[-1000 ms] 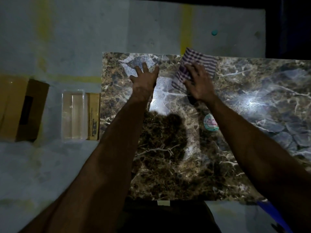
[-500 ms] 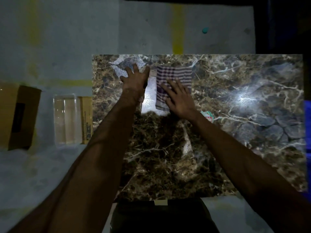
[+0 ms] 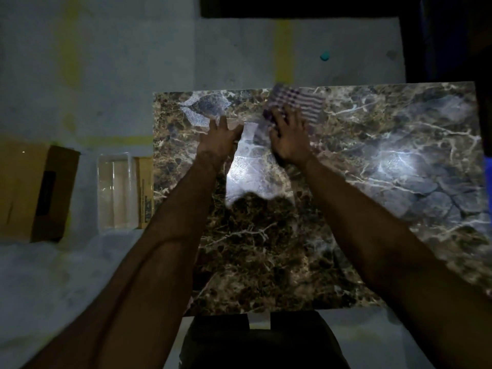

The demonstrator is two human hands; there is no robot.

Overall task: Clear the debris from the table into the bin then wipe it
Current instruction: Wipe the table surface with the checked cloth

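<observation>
The right hand [image 3: 288, 141] lies flat, fingers spread, its grip open and pressing down on a checked cloth [image 3: 300, 106], a soft woven rag in purple and pale stripes, blurred, which sits at the far edge of the table [image 3: 372, 182] near its middle. The left hand [image 3: 219, 138] rests palm down just beside it, its grip also open, fingers straight on the bare surface. The table is a rectangular slab with a glossy marble pattern, dark brown mottled with pale veins, and it throws back bright patches of light between the forearms and to the right. On the grey floor [image 3: 106, 62] to the left stands a clear rectangular plastic container [image 3: 115, 190]; what it holds cannot be told. A flat yellowish box [image 3: 145, 191] lies between it and the table edge, and a brown cardboard carton [image 3: 37, 193] sits further left.
</observation>
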